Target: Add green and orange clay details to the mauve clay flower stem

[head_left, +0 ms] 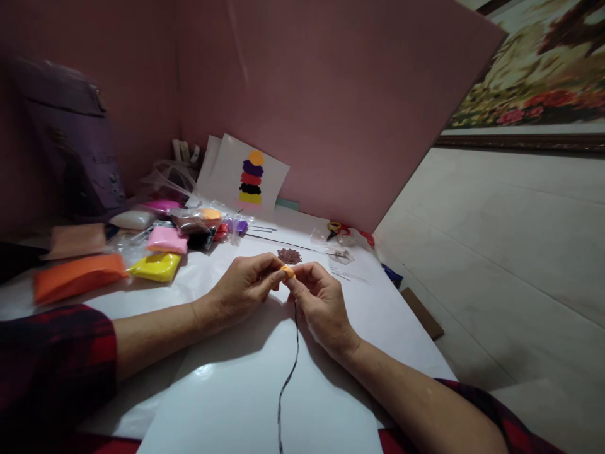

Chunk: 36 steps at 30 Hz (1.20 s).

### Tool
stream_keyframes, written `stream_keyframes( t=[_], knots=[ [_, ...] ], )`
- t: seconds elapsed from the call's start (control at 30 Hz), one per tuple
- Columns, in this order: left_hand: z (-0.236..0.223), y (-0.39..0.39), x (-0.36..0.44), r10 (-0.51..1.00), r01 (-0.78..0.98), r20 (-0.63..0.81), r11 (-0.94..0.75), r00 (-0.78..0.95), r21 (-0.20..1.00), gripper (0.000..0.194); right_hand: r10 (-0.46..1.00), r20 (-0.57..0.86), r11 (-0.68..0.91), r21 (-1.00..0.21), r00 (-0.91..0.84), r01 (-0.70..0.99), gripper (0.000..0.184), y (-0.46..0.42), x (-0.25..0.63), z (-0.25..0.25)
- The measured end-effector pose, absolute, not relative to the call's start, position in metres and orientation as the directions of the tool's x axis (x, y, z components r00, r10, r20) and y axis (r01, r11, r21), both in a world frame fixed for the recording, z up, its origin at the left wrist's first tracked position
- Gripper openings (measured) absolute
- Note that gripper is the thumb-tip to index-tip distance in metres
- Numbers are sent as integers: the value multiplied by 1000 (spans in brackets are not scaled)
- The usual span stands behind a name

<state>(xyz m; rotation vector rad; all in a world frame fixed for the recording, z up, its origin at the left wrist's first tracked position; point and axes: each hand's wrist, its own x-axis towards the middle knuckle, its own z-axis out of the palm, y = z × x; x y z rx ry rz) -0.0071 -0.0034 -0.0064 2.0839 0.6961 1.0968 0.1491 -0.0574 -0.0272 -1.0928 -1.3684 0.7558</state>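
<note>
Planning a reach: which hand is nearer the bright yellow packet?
Left: the left hand is right of the bright yellow packet; the right hand is farther right.

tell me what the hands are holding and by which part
Left hand and right hand pinch a small orange piece at opposite sides; whether they also grip the dark cord cannot be told.

A hand could pass low over the white sheet point(222, 391) on either side of the black cord point(288, 375). Leftward, an orange packet point(78, 277) and a yellow packet point(157, 267) obstruct; ahead, a brown petalled piece point(289, 256), then the pink panel point(307, 94).
</note>
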Motion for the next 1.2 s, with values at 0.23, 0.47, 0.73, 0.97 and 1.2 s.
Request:
stream_keyframes(
  t=[0.23,0.47,0.73,0.97,1.2],
  knots=[
    [-8,-3,-6,698,87,556,-654,452,751,18,938,316,297,-945,145,140,18,-58,148,-23],
    [-15,1,-7,601,31,669,-754,438,657,20,955,274,273,-962,114,26,26,-55,148,-24],
    [-28,7,-8,443,182,762,-895,473,408,30,978,182,193,-976,104,-104,26,-51,149,-29],
    [-25,4,-10,414,289,757,-908,505,304,35,992,119,124,-971,37,-206,23,-52,151,-22],
    [-20,3,-11,372,313,787,-919,493,239,32,990,141,137,-962,3,-237,30,-53,150,-22]
  ],
)
